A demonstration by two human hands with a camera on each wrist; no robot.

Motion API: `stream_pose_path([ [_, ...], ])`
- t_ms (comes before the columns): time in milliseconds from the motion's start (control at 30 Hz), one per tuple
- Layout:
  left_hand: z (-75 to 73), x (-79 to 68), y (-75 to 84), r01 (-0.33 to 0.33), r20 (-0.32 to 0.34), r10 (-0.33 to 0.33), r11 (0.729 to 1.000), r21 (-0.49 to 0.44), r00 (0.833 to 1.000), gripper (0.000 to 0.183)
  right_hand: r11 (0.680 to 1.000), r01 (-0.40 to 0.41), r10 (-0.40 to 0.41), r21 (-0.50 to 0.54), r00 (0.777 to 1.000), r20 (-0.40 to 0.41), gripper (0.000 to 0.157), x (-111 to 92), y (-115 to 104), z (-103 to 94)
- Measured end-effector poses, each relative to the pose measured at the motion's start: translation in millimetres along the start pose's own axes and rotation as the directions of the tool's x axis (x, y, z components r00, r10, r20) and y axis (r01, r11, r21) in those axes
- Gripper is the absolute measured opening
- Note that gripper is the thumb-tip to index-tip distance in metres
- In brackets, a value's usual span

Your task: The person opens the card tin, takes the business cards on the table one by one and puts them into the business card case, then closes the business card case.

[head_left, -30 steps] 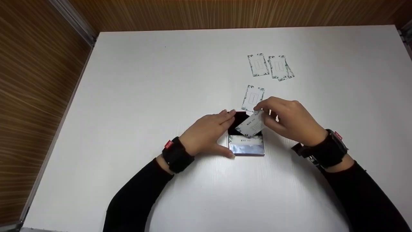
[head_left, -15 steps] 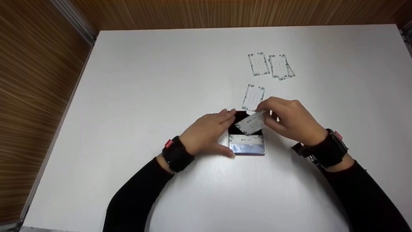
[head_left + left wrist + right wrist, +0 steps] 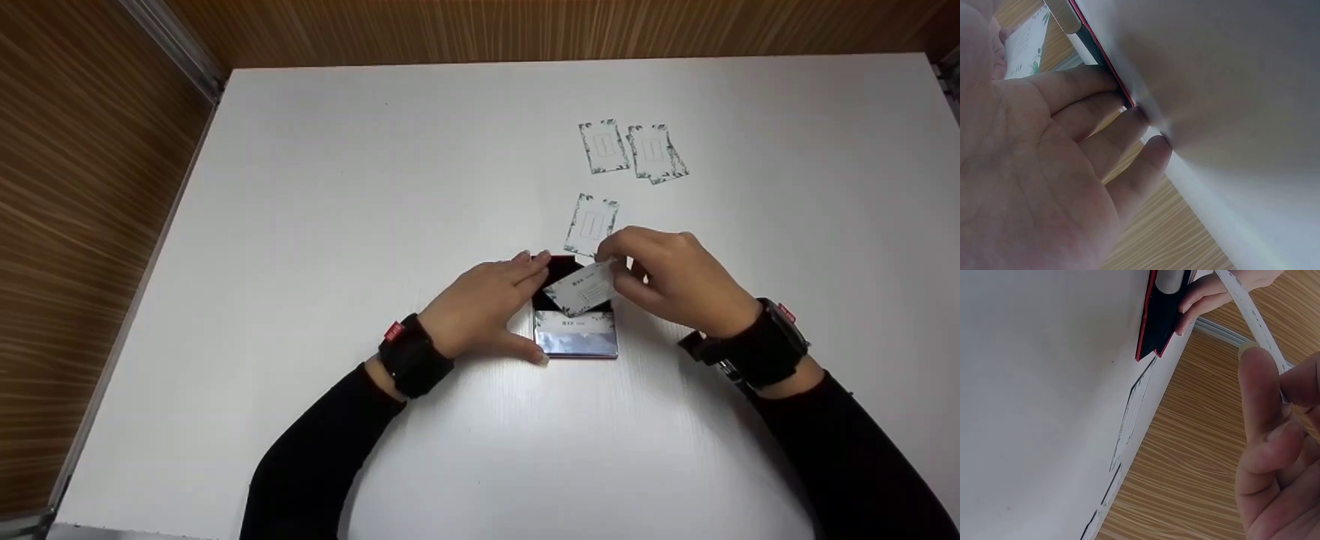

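A card case (image 3: 576, 346) lies on the table, with a black inside, a red edge and a silvery lower part. A business card with a leafy border shows in it. My left hand (image 3: 484, 307) rests along its left side, fingers straight at the far corner and thumb at the near corner. My right hand (image 3: 667, 277) pinches another leafy business card (image 3: 579, 289) by its right end, tilted over the case's black part. In the right wrist view this card (image 3: 1252, 318) appears nearly edge-on between thumb and fingers.
Just beyond the case lies a loose card (image 3: 591, 223), partly behind the right hand's fingers. Farther back are a single card (image 3: 604, 146) and an overlapping pair (image 3: 652, 152). The white table (image 3: 375, 187) meets wood-grain panels (image 3: 525, 30) at the back and left.
The pinched card has shifted slightly left and turned a little flatter over the case. Both hands stay almost where they were.
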State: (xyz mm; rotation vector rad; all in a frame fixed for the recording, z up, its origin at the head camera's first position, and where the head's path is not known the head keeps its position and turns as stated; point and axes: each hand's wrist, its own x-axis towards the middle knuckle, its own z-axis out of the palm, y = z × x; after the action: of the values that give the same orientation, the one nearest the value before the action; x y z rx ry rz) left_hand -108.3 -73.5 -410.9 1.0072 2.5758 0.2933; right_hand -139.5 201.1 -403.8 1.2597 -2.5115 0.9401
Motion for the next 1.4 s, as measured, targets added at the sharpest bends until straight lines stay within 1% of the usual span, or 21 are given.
stream_pose_path([
  [267,-1.1,-0.4,0.2,0.003,0.003,-0.003,1.0,-0.005,1.0,0.115,0.999,-0.04,0.039,0.017,0.999,0.036,0.024,-0.2,0.2,2.0],
  [400,-1.4,-0.6,0.5,0.003,0.008,-0.003,1.0,-0.005,1.0,0.116,0.999,-0.038,0.037,0.032,0.999,0.03,0.024,-0.8,0.4,4.2],
  [767,-0.9,-0.1,0.4,0.002,-0.004,-0.002,1.0,-0.01,1.0,0.114,0.998,-0.05,0.047,0.042,0.997,0.064,0.023,-1.9,-0.1,8.7],
  [1100,-0.5,0.9,0.3,0.0,-0.011,0.0,1.0,-0.002,1.0,0.115,0.995,-0.096,0.096,-0.006,0.988,0.124,0.019,-3.5,-1.7,11.1],
  [1400,-0.1,1.7,-0.4,0.008,-0.007,-0.008,1.0,-0.011,1.0,0.116,0.996,-0.09,0.093,-0.03,0.984,0.151,0.015,-4.0,-2.0,11.7],
])
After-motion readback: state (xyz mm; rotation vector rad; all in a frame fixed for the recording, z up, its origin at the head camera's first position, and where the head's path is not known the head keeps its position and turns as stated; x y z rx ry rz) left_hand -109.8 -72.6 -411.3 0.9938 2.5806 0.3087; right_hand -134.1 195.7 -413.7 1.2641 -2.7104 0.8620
